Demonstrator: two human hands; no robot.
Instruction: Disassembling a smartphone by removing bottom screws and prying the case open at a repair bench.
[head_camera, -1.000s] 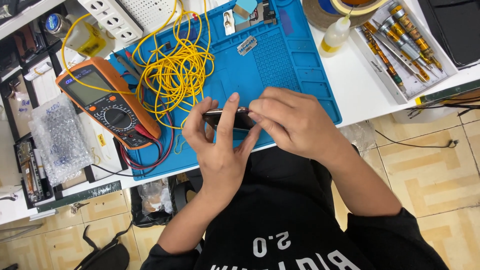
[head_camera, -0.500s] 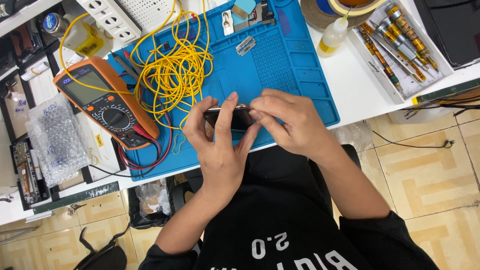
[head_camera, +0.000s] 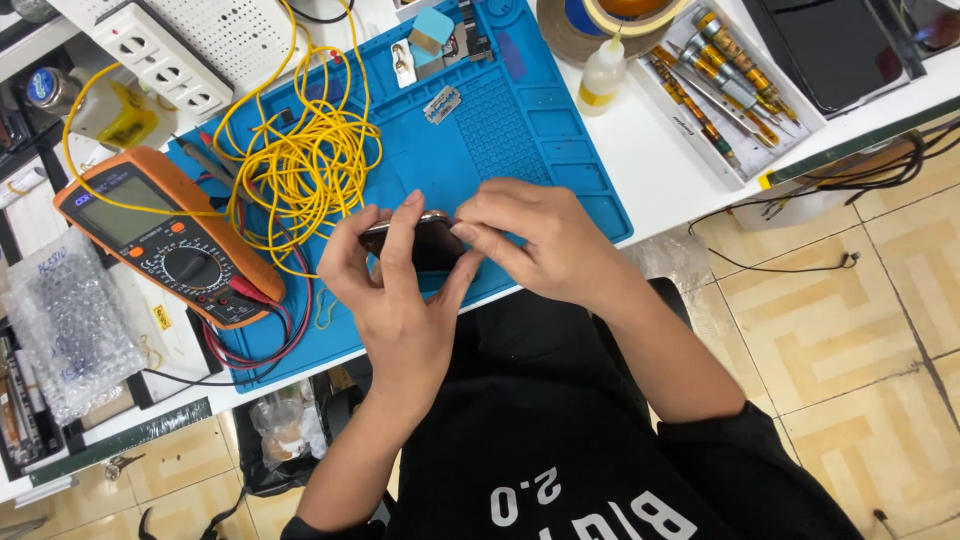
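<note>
Now both hands (head_camera: 480, 260) gripping dark phone (head_camera: 425, 243) above blue mat (head_camera: 520, 140).

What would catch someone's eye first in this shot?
Both hands, left hand and right hand, grip a small dark phone over the blue work mat. A tangle of yellow wire lies on the mat's left part, beside an orange multimeter.

Electronics repair workshop, blue silicone work mat (head_camera: 520, 130), orange multimeter (head_camera: 165, 240), precision screwdrivers in tray (head_camera: 715, 75), tangled yellow wire (head_camera: 300, 165), power strip (head_camera: 160, 55)
</note>
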